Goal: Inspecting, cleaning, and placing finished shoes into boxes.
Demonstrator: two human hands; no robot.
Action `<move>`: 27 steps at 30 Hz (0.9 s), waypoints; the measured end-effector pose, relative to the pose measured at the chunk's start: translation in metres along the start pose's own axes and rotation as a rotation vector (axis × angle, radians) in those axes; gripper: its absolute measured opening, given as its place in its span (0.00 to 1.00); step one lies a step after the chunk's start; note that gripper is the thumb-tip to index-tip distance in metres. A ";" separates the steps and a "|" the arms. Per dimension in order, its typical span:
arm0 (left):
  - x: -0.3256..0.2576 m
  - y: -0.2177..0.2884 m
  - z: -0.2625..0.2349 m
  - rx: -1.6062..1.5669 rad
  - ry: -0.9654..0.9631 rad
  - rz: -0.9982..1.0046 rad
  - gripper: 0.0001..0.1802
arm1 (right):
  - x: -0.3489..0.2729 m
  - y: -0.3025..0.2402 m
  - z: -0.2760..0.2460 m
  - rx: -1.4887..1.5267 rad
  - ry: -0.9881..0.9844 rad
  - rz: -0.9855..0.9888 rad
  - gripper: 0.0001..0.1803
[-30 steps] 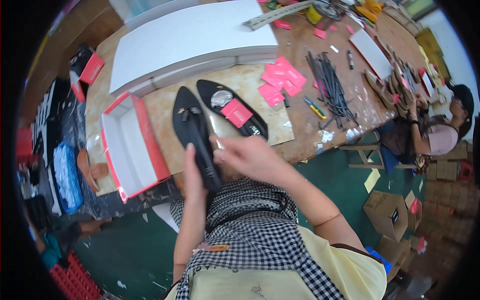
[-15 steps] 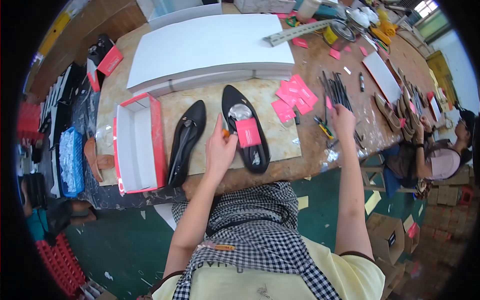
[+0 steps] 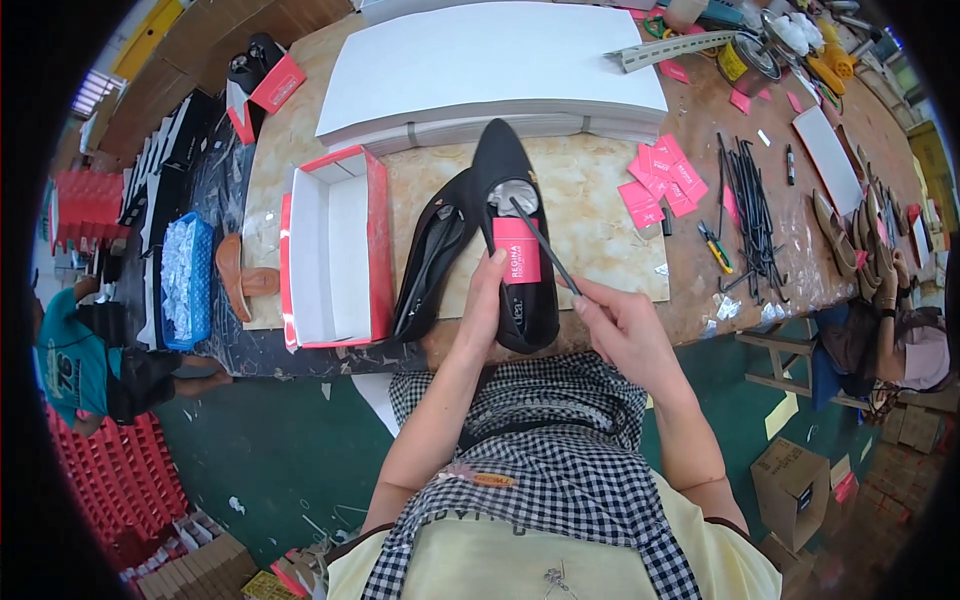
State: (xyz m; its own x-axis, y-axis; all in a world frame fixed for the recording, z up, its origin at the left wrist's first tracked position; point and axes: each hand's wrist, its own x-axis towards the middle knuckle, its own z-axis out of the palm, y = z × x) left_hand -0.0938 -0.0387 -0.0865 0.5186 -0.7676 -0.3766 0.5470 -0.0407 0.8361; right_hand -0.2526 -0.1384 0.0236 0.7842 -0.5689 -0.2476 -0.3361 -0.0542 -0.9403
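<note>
A black pointed flat shoe (image 3: 503, 152) lies toe away from me on the table. Its toe holds crumpled clear wrapping (image 3: 512, 193), and a pink card (image 3: 516, 250) lies across its opening. My left hand (image 3: 484, 305) is closed on the shoe's left side, thumb beside the card. My right hand (image 3: 630, 335) pinches a thin black shoe stick (image 3: 548, 250), its far end reaching the wrapping inside the toe. The matching black shoe (image 3: 430, 265) leans against the first on the left, with a dark stick-like piece inside it.
An open red-and-white shoebox (image 3: 335, 250) stands left of the shoes. Beyond them is a stack of white sheets (image 3: 490, 65). To the right lie pink cards (image 3: 665, 175), a pile of black shoe sticks (image 3: 752, 220) and cutters (image 3: 715, 248). Another person (image 3: 905, 340) sits far right.
My right hand has come from the stick pile to the shoe, bringing a black stick. The shoe now touches its mate, and my left hand grips its side. The view has shifted.
</note>
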 end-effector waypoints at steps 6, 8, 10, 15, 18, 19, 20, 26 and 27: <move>-0.016 0.000 0.015 0.161 0.015 0.191 0.33 | 0.006 -0.013 0.018 -0.294 0.269 -0.192 0.14; -0.019 -0.010 0.022 0.100 0.035 0.276 0.33 | 0.015 -0.009 0.025 -0.358 0.349 -0.316 0.14; -0.026 -0.014 0.034 0.039 0.038 0.227 0.33 | 0.021 -0.003 0.036 -0.422 0.430 -0.439 0.15; -0.029 -0.018 0.029 0.063 0.078 0.233 0.31 | 0.015 0.015 0.041 -0.752 0.265 -0.300 0.17; -0.041 0.022 0.030 0.293 0.010 0.187 0.26 | 0.006 0.022 0.017 -0.407 0.054 -0.245 0.19; -0.044 0.035 0.022 0.518 -0.045 0.115 0.26 | 0.004 0.027 0.008 -0.130 -0.037 -0.257 0.20; -0.047 0.044 0.009 0.972 0.107 0.395 0.24 | 0.000 0.019 -0.005 -0.033 0.040 -0.162 0.20; -0.025 0.065 -0.025 1.713 0.207 0.510 0.15 | 0.033 0.083 -0.021 -0.100 0.301 -0.088 0.16; -0.020 0.061 -0.027 1.696 0.190 0.563 0.13 | 0.040 0.108 -0.012 -0.216 0.298 -0.143 0.15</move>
State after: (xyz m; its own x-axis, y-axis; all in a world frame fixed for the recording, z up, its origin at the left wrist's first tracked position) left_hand -0.0534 -0.0091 -0.0388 0.5129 -0.8478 0.1344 -0.8412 -0.4653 0.2753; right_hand -0.2636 -0.1768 -0.0845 0.6563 -0.7545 -0.0089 -0.3612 -0.3038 -0.8816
